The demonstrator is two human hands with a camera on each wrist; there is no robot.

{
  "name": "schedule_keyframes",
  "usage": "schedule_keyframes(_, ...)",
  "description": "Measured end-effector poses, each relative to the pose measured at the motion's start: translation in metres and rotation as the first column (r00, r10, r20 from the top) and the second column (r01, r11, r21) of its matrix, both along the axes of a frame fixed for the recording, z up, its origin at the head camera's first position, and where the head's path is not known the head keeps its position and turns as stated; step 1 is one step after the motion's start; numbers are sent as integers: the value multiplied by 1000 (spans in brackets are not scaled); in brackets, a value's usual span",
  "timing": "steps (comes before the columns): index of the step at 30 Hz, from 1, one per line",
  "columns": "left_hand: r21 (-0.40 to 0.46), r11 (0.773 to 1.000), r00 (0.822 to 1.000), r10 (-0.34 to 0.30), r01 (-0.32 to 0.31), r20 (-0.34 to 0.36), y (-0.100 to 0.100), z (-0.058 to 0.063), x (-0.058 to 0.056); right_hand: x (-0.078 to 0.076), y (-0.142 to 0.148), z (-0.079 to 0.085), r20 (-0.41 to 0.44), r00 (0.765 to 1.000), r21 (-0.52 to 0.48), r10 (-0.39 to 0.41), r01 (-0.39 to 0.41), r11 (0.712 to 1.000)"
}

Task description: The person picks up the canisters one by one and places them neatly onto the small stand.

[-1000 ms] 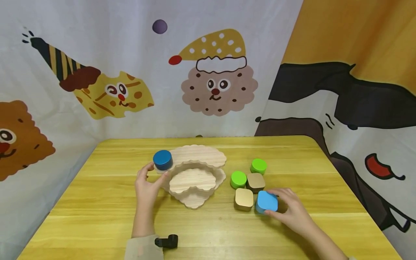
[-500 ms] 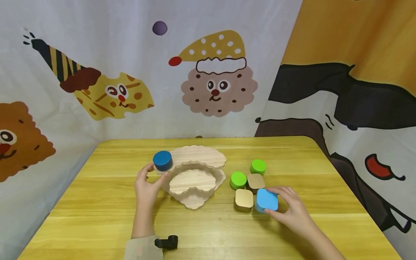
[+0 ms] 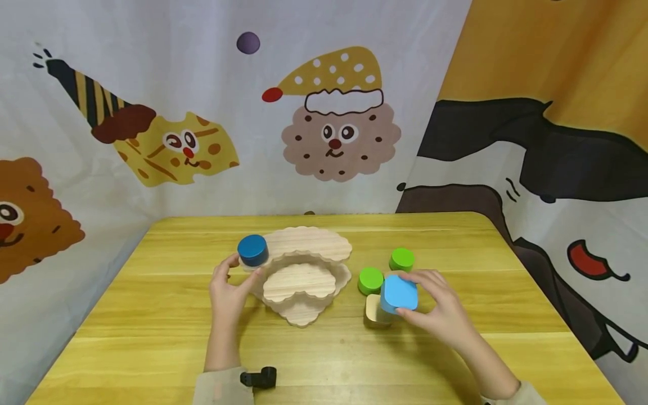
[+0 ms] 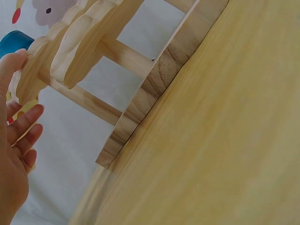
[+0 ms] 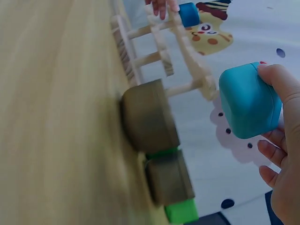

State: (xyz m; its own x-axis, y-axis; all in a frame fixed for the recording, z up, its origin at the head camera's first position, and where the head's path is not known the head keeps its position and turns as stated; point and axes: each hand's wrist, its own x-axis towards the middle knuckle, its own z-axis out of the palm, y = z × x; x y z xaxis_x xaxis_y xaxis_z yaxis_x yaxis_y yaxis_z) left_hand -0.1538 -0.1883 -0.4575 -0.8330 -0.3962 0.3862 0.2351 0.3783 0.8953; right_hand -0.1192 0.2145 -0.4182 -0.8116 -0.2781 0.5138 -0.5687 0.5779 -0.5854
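Note:
My right hand (image 3: 437, 309) pinches a light blue rounded-square box (image 3: 399, 293) between thumb and fingers. A lid seam shows on this box (image 5: 248, 101) in the right wrist view, where it hangs well above the table. At the left, my left hand (image 3: 230, 289) grips the end of the upper tier of a scalloped wooden stand (image 3: 304, 239), thumb on its edge and other fingers partly hidden. A dark blue round box (image 3: 253, 250) stands on that tier end, right by the thumb. Posts join the stand's tiers (image 4: 82, 61) in the left wrist view.
Two green round boxes (image 3: 371, 280) stand right of the stand. A gold rounded-square box (image 3: 377, 312) is partly covered by the light blue one, and a brown box (image 5: 168, 178) sits behind it. A printed curtain (image 3: 202, 67) hangs past the table's far edge (image 3: 374, 216).
My right hand has lifted the light blue box and carried it left and away from me, over the gold and brown boxes. The left hand stays at the stand.

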Motion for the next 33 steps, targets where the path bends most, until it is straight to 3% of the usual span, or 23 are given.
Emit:
schedule_keyframes(10, 6, 1000, 1000, -1, 1, 0, -1, 0, 1, -20, -26, 18, -27, 997, -17, 71, -71, 997)
schedule_keyframes(33, -7, 1000, 1000, -6, 6, 4, -1, -2, -1, -71, -93, 58, 16, 977, -53, 214, -213, 976)
